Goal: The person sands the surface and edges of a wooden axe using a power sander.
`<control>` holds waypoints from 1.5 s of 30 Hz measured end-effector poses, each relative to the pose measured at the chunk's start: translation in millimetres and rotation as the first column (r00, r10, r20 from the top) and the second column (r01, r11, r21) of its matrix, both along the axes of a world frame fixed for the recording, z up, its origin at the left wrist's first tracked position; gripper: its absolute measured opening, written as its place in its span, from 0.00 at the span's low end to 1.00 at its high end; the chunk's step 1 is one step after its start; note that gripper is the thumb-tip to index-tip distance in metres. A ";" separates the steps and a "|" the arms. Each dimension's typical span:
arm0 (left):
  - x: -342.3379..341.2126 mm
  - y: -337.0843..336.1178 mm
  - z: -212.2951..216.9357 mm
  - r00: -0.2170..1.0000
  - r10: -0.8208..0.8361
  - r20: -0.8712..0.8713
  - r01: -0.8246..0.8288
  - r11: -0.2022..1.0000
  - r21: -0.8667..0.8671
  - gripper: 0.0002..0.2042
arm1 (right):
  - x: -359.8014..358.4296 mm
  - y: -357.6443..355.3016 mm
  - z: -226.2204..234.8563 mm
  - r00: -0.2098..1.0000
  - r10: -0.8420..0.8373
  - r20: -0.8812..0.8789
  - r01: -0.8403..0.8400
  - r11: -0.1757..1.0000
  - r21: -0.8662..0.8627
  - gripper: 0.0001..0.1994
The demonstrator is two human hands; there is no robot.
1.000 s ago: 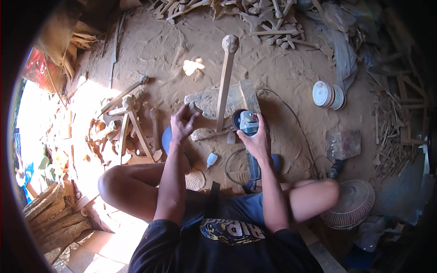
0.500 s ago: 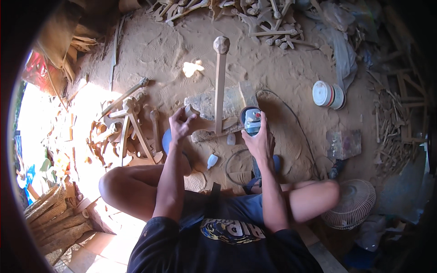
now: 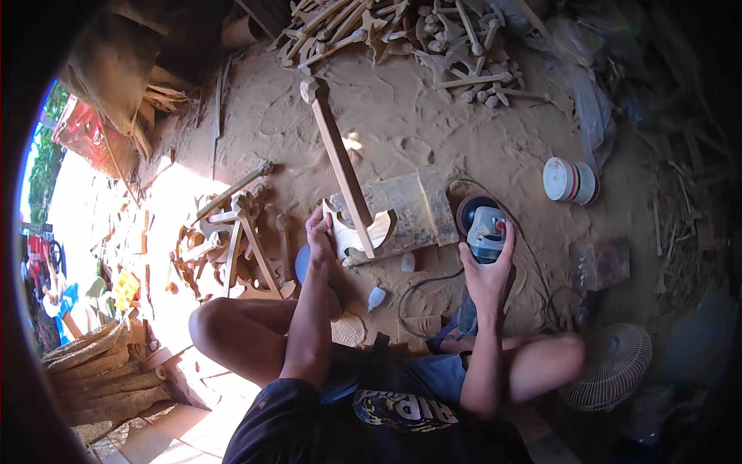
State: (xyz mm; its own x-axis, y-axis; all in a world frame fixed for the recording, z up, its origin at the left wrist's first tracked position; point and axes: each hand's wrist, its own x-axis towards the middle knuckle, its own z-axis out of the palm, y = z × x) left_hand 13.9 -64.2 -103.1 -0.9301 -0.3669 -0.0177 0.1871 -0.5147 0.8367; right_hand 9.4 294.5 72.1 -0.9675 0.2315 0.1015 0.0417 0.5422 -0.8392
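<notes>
My left hand (image 3: 319,233) is closed on the edge of a curved, pale wooden foot. That foot belongs to a wooden post (image 3: 340,158), square in section with a carved knob at its far end, leaning up and to the left. Beneath it lies a worn wooden block (image 3: 421,207) on the sand. To the right of the block, my right hand (image 3: 488,274) is wrapped round an angle grinder (image 3: 485,236) with a dark round disc at its far side. The disc is apart from the wood. My palm hides part of the grinder's body.
Several similar carved wooden pieces (image 3: 243,232) stand at the left, and a larger heap (image 3: 379,31) lies at the back. A black cable (image 3: 533,271) curves over the sand at right, near a white tub (image 3: 570,180) and a fan (image 3: 610,367). A small bottle (image 3: 376,298) lies in front.
The post has gone from upright to tilted left, and its curved foot has turned into view. My right hand has drawn the grinder away to the right. The whole view has shifted somewhat.
</notes>
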 end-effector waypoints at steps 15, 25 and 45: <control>-9.9 91.7 15.5 0.928 0.236 0.287 0.346 -0.262 -0.901 0.36 | 21.7 32.7 -23.3 0.998 0.001 0.070 0.000 1.000 -0.014 0.48; -3.8 90.1 -19.8 0.883 -0.347 0.316 0.148 -0.432 -0.889 0.26 | 37.5 13.5 -35.2 0.991 0.128 0.029 -0.128 0.992 0.013 0.47; -26.4 84.1 -37.9 0.799 -0.322 0.507 0.382 -0.379 -0.843 0.09 | 79.2 -25.3 -59.6 0.901 0.400 0.169 -0.434 0.845 0.314 0.48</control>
State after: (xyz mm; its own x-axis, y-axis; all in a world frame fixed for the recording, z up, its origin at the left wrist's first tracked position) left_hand -12.5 19.9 -141.1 -0.8921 0.4228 -0.1595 0.3405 0.8610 0.3779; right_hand 88.6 269.1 12.5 -0.9737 -0.2278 0.0042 -0.1835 0.7732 -0.6070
